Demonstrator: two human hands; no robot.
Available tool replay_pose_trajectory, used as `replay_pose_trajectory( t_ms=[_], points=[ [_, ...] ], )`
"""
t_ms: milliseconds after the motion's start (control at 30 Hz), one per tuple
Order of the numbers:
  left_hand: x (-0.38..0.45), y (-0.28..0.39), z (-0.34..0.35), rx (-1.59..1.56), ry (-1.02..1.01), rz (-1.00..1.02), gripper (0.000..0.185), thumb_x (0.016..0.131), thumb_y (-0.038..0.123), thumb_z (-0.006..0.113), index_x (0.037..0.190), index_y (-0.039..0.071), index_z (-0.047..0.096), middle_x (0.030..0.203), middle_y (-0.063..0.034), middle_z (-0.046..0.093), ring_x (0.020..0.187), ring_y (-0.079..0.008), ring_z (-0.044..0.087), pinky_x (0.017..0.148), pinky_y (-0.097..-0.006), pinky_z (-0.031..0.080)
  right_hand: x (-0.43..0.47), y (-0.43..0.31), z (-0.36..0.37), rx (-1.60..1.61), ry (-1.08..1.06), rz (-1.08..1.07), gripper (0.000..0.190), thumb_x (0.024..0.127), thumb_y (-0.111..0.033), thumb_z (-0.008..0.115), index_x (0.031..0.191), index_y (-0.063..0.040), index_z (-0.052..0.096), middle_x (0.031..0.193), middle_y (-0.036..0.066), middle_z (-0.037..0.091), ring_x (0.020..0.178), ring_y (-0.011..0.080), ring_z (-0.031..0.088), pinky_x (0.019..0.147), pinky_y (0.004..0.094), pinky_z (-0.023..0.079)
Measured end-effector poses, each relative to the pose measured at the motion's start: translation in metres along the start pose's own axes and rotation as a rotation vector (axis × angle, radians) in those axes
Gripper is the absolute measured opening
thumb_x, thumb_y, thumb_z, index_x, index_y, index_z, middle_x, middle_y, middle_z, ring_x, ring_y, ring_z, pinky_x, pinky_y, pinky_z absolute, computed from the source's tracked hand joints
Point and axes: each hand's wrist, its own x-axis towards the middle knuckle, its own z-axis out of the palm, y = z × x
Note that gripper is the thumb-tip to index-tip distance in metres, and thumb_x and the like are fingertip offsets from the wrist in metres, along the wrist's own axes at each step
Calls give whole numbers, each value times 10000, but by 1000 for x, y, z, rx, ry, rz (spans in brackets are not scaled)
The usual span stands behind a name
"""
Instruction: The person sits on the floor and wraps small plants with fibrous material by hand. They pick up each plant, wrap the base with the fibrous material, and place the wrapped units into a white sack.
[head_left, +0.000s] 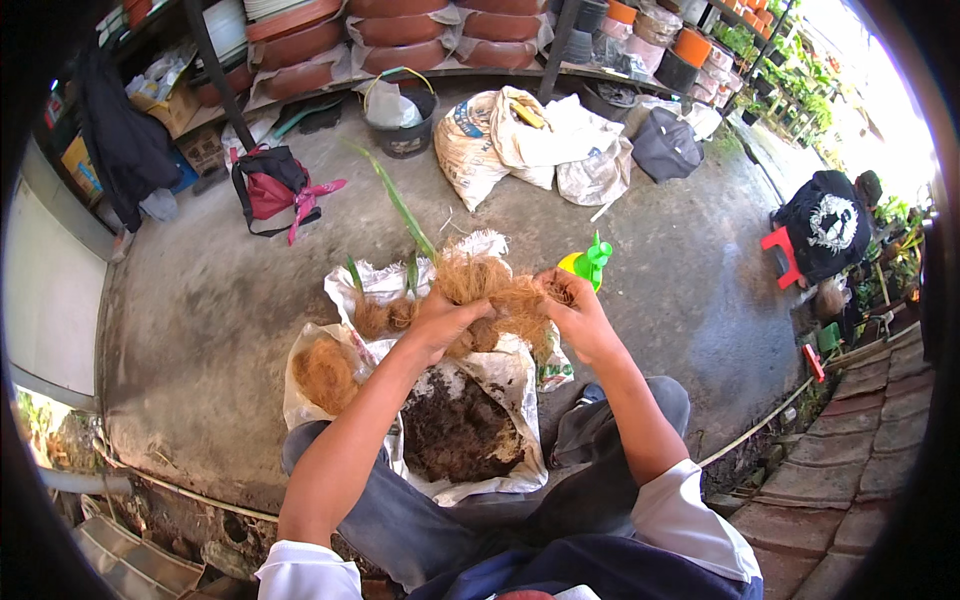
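Note:
Brown coconut fibre (517, 307) stretches between my two hands above a sack. My left hand (448, 321) pinches one end, with its thumb pointing right. At the other end, my right hand (576, 309) grips the strands with bent fingers. Just beyond the left hand is a larger fibre bundle (466, 279), and a long green leaf (401, 206) rises from behind it. Smaller fibre-wrapped root balls (375, 315) with short leaves sit on a white woven sack (341, 289). Closer to me, an opened sack holds dark soil (457, 427). A plastic bag to the left contains loose fibre (325, 373).
A green and yellow spray bottle (592, 264) stands beyond my right hand. Farther off are stuffed sacks (469, 142), a black bucket (401, 127) and a red-and-black bag (277, 184). Stacked brown pots (405, 30) line the shelf. A red stool (784, 255) is at right.

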Motion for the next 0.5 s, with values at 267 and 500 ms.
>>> replay_pose_trajectory(
  t_ms=[267,500],
  points=[
    [1,6,-1,-251,-46,8,670,820,139,752,1353,-55,395,1290,-187,558,1179,-266,567,1070,-403,409,6,3,-16,-29,71,-82,314,890,-108,672,1153,21,560,1042,70,627,951,123,599,837,283,499],
    [3,-2,-6,-307,-5,-65,935,754,294,837,1426,-50,286,1443,-238,399,1398,-291,340,1166,-496,223,-3,-9,0,-148,50,-179,502,867,-165,740,1275,21,515,1168,112,619,1053,168,606,900,314,503]
  ],
)
